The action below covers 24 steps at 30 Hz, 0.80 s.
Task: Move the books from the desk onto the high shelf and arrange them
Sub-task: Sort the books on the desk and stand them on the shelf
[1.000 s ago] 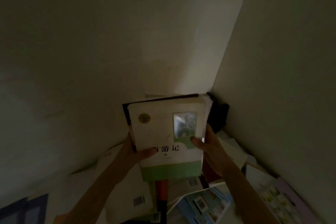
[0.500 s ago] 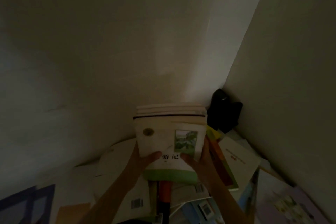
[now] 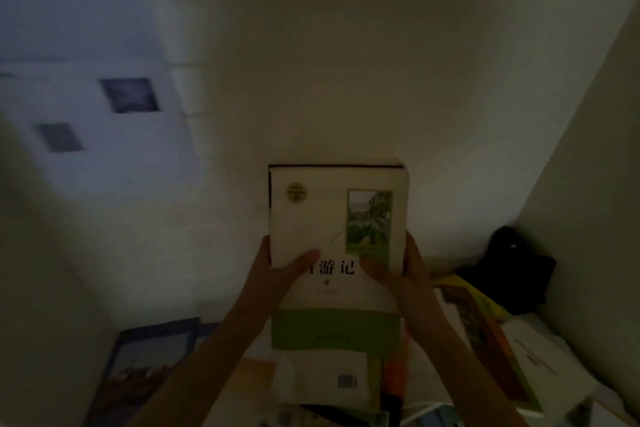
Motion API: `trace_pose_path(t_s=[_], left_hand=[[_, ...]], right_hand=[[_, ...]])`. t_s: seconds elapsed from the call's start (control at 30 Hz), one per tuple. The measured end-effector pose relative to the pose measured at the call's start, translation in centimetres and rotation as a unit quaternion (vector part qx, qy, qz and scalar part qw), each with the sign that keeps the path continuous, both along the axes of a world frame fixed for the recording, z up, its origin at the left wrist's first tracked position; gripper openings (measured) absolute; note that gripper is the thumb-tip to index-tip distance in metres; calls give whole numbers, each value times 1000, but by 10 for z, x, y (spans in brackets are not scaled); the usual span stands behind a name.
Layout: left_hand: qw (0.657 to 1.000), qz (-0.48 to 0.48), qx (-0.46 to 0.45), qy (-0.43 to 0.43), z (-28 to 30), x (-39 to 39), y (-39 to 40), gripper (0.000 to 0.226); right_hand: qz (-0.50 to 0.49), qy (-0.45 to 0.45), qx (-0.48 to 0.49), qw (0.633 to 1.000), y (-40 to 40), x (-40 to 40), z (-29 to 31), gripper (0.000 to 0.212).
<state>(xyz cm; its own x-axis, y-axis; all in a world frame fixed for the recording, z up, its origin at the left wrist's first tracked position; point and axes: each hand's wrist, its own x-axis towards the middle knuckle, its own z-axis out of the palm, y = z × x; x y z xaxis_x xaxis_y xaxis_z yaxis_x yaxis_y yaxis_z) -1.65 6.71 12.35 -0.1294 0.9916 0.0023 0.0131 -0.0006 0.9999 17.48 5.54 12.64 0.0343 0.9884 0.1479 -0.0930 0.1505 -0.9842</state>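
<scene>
White and green on its paperback cover, with a small landscape picture and black characters, the top book fronts a small stack held up before a pale wall, above the cluttered worktop. At least one dark-edged volume sits behind it, showing only as a thin line along the top and left edge. The left hand grips the stack's left side, thumb lying across the cover; the right hand grips the right side the same way, its thumb pressed just under the picture. Both sets of fingers curl behind, out of sight. The stack looks stiff and fairly weighty, and the glossy covers could slide against each other, so squeezing from both long edges low down, as now, seems the sound hold; a tilt might let the rear book slip. Below, loose books and pamphlets lie scattered flat on the worktop, with a black object in the corner. The high shelf itself cannot be made out in the dim view.
</scene>
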Motion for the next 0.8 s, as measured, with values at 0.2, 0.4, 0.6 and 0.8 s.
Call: trace_pose_path(t_s=[0.2,0.4,0.6,0.8], left_hand=[[995,61,74,11,62,-117,-79,37],[977,133,156,64,140,-241,-187,55],[949,203,208,122,228,-324,-268,71],[899,258,301,188,335,-366,-302,38]], right_hand=[[76,15,60,995,-44,-117,54,63],[151,86,120,978,-117,-250,121,66],[208,134,174,953,-173,-341,206,62],[278,170,249,912,-187,-392,316,42]])
